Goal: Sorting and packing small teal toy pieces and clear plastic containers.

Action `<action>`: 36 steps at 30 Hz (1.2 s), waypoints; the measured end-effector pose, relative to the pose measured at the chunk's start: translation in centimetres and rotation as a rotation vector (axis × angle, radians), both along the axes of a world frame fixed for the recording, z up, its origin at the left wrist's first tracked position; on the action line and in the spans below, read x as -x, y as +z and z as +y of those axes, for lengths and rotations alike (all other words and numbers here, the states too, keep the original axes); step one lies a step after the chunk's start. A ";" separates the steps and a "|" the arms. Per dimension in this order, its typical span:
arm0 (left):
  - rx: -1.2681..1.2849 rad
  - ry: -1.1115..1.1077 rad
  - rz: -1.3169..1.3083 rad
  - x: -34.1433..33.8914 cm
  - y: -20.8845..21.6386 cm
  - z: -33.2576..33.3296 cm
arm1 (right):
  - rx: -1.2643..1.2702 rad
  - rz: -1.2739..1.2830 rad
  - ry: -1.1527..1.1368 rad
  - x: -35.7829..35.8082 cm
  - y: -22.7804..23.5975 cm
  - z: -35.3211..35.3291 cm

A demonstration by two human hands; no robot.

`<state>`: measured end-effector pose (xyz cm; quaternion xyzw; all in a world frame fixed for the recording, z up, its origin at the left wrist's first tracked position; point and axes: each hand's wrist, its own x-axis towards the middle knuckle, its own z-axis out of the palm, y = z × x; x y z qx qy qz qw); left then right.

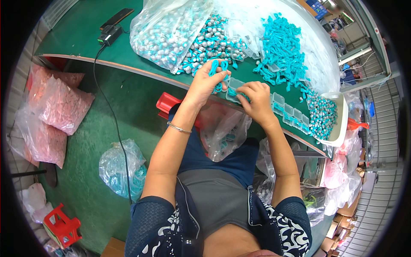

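My left hand (203, 88) is closed on several teal cord loops (215, 67), which stick up above the fingers at the table's front edge. To its right, my right hand (255, 102) is bent over a row of clear plastic compartments (234, 84), its thumb and fingers drawn together. Teal pieces lie in the compartments under that hand, and whether its fingertips pinch one is hidden. Farther right, another row of clear compartments (290, 114) holds teal pieces. Beyond my hands lies a heap of loose teal cord loops (282, 49).
A clear bag (165, 36) of silver-and-teal beads spills a pile (209, 40) onto the green table (81, 36). At the right end, a white tray (341, 122) holds similar small pieces. A black cable (112, 103) hangs off the table. A red stool (62, 225) and pink bags (60, 103) stand left.
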<state>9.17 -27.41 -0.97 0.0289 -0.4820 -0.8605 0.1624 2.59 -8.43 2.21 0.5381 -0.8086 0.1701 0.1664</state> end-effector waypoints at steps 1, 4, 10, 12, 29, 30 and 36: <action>0.007 -0.013 -0.004 0.0 0.0 -0.1 | 0.052 -0.055 -0.001 0.5 0.0 0.0; 0.020 -0.054 -0.018 -0.3 0.6 0.0 | 0.140 -0.173 0.020 1.8 0.7 -0.2; 0.156 -0.212 0.014 -0.9 2.2 -0.1 | 0.335 -0.664 0.171 1.3 3.0 -3.4; 0.160 -0.239 0.035 -1.1 2.6 -0.3 | 0.282 -0.685 0.185 2.2 2.5 -3.7; -0.019 0.048 -0.018 -2.2 1.4 -3.4 | 0.225 -0.199 -0.075 1.3 -2.3 -5.8; -0.020 0.051 -0.019 -2.2 1.2 -3.6 | 0.167 -0.056 -0.083 1.1 -2.4 -5.8; -0.016 0.053 -0.032 -2.3 1.2 -3.5 | 0.179 -0.086 -0.078 0.8 -1.9 -5.8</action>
